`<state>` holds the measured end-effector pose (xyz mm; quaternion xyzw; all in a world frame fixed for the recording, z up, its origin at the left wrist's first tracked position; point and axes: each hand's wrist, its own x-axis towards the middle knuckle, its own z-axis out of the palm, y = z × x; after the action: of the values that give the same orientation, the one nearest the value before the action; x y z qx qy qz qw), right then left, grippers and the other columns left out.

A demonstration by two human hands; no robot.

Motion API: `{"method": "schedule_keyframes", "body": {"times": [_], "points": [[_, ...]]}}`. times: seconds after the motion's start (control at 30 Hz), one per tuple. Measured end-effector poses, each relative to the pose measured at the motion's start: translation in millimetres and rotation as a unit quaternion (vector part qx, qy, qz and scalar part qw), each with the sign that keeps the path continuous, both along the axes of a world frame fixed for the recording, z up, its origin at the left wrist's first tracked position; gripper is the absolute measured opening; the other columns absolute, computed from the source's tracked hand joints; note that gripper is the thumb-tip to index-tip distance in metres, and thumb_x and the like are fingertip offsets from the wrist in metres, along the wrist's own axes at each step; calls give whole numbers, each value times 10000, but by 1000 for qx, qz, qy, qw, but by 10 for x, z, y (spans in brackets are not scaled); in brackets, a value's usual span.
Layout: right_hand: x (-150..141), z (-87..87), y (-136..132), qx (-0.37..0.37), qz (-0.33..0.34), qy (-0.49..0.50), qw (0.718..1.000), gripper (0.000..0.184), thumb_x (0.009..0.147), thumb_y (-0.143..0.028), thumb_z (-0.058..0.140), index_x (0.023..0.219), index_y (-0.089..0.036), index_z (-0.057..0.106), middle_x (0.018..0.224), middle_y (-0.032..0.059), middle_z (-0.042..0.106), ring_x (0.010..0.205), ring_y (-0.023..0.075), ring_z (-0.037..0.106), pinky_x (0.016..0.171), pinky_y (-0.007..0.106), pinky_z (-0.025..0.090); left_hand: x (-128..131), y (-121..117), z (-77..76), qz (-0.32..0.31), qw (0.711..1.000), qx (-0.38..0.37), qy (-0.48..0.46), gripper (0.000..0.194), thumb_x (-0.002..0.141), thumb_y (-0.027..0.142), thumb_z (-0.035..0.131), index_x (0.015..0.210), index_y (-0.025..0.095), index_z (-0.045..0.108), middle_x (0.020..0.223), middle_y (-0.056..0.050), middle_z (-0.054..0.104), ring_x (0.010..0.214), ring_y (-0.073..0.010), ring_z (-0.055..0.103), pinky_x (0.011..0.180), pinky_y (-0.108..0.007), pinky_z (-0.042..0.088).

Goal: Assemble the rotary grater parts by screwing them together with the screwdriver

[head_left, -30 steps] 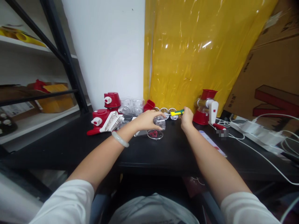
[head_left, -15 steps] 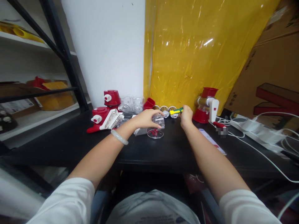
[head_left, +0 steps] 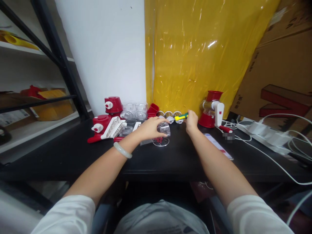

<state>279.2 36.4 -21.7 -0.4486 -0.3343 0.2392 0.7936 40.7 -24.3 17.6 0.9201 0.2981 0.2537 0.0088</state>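
My left hand (head_left: 149,127) is closed over a clear plastic cup-shaped part (head_left: 163,129) that stands on a round clear base with a red piece inside (head_left: 160,141), in the middle of the black table (head_left: 73,152). A pale bangle sits on that wrist. My right hand (head_left: 191,121) grips a screwdriver with a yellow and green handle (head_left: 181,116), its tip pointing left toward the clear part. Both hands are close together near the back of the table.
Red and white appliance parts (head_left: 107,125) and clear cups (head_left: 134,111) lie at the back left. A red hand-crank grater (head_left: 212,109) stands right of my right hand. A white power strip with cables (head_left: 265,136) and cardboard boxes (head_left: 280,74) are at the right. Shelving (head_left: 36,97) is at the left.
The view has shifted slightly, so everything sits a little further left. My hands keep their hold on the clear part and the screwdriver, with barely any movement.
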Motion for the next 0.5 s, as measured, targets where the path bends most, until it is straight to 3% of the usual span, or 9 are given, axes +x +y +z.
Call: {"method": "schedule_keyframes", "body": {"times": [0.1, 0.3, 0.5], "points": [[0, -8, 1, 5, 17, 24, 1000, 221, 754, -337, 530, 619, -228, 394, 526, -81, 356, 418, 76, 364, 365, 210, 301, 9, -30, -6, -8, 1000, -2, -5, 606, 719, 428, 767, 1274, 291, 566, 1176, -81, 637, 1072, -277, 603, 908, -411, 464], [-2, -70, 37, 36, 60, 84, 994, 155, 712, -340, 520, 646, -210, 464, 562, -68, 444, 429, 72, 418, 375, 198, 331, 29, -66, -30, 35, 996, -45, -65, 1006, 648, 434, 809, 1477, 210, 284, 1249, -140, 629, 1121, -316, 610, 916, -425, 477], [-2, -104, 71, 28, 73, 89, 993, 315, 783, -516, 476, 686, -217, 479, 591, -53, 477, 455, 91, 467, 410, 221, 380, -24, 46, -40, 16, 994, -78, -80, 820, 769, 439, 696, 1443, 189, 304, 1236, -138, 647, 1181, -295, 586, 978, -442, 445]]}}
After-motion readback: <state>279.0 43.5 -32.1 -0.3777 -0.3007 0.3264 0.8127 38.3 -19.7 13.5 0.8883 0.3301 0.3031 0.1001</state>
